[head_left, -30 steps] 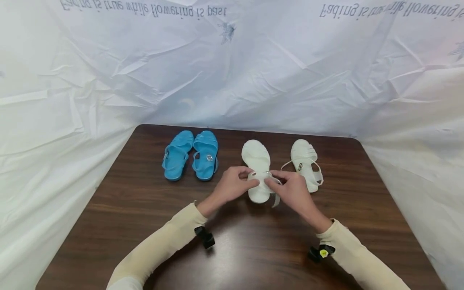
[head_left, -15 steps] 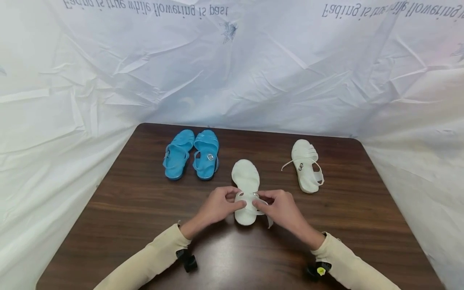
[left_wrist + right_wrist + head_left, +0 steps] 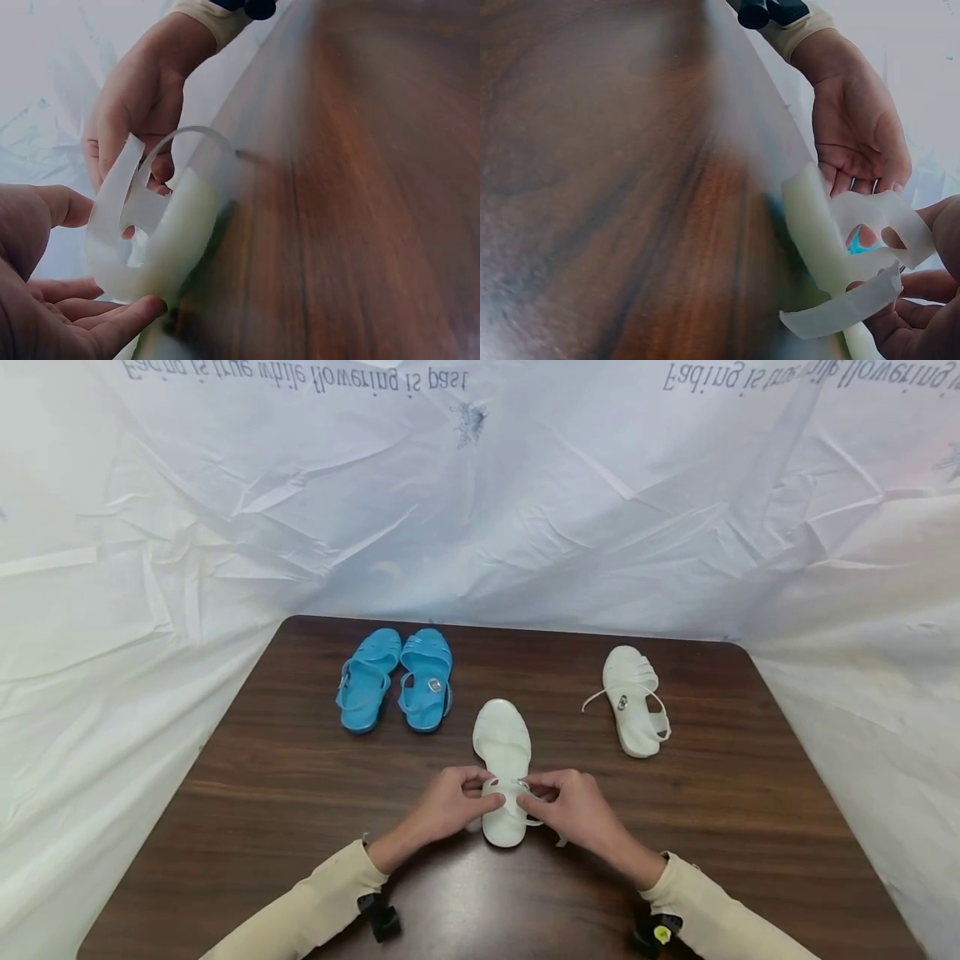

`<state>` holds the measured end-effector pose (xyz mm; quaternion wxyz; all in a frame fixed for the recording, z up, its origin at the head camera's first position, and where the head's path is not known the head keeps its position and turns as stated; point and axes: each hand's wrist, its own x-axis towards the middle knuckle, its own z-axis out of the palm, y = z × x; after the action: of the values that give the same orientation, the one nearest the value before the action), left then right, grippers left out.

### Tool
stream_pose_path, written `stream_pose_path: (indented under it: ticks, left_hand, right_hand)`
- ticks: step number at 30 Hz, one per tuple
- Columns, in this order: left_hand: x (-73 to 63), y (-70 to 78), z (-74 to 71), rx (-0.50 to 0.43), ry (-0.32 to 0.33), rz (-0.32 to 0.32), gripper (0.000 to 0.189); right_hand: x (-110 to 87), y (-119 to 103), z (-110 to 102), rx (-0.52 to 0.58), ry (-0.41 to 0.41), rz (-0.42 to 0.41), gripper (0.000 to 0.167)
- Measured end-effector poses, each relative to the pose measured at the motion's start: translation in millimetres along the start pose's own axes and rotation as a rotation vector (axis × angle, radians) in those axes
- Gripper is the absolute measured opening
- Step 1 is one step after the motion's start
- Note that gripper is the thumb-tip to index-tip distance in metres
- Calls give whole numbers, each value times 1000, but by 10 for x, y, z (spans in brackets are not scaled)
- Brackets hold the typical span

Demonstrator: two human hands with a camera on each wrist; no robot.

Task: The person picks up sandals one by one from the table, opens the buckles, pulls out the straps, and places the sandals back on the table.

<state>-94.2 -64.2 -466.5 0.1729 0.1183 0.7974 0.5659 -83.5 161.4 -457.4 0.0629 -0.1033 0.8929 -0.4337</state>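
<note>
A white sandal (image 3: 501,733) lies near the middle of the table with its toe pointing away from me. My left hand (image 3: 448,803) pinches the left side of its ankle strap between thumb and fingers. On the other side, my right hand (image 3: 572,810) pinches the strap by the small buckle. The loose strap end (image 3: 847,306) hangs out beside the heel in the right wrist view. From the left wrist view, the pale heel part (image 3: 120,255) stands between both hands. A second white sandal (image 3: 633,702) rests farther back on the right, its strap undone.
A pair of blue sandals (image 3: 395,681) stands side by side at the back left of the dark wooden table (image 3: 285,793). White sheeting (image 3: 525,527) with printed lettering hangs behind the table and along both sides.
Both hands have drawn the white sandal toward me and slightly left, away from the second white sandal. They keep hold of its strap throughout. The other sandals have stayed put.
</note>
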Motion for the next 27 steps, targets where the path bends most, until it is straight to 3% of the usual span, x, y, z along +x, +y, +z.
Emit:
stream_pose_path:
  ticks: [5,8,12,14,16,19,23,27]
  left_hand:
    - [13,-9,-14,83,-15,-3,42]
    - [13,1,-33,184,18,26,46]
    - [38,53,-53,351,103,146,43]
    - [79,97,-59,407,111,225,39]
    - [137,146,-63,444,79,291,36]
    - [240,211,-59,465,-25,359,35]
    - [401,233,-36,462,-174,392,36]
    - [530,229,-15,438,-264,392,35]
  right_hand:
    - [-15,14,4,1,0,24,25]
    - [-30,18,6,-10,2,41,25]
    - [-56,26,-6,-12,-3,63,28]
    - [-72,28,-29,16,-9,73,33]
    - [-83,37,-49,48,-14,84,36]
    - [-109,51,-78,96,-27,98,34]
    - [-144,84,-85,101,-33,95,23]
    - [-169,117,-58,128,-54,93,22]
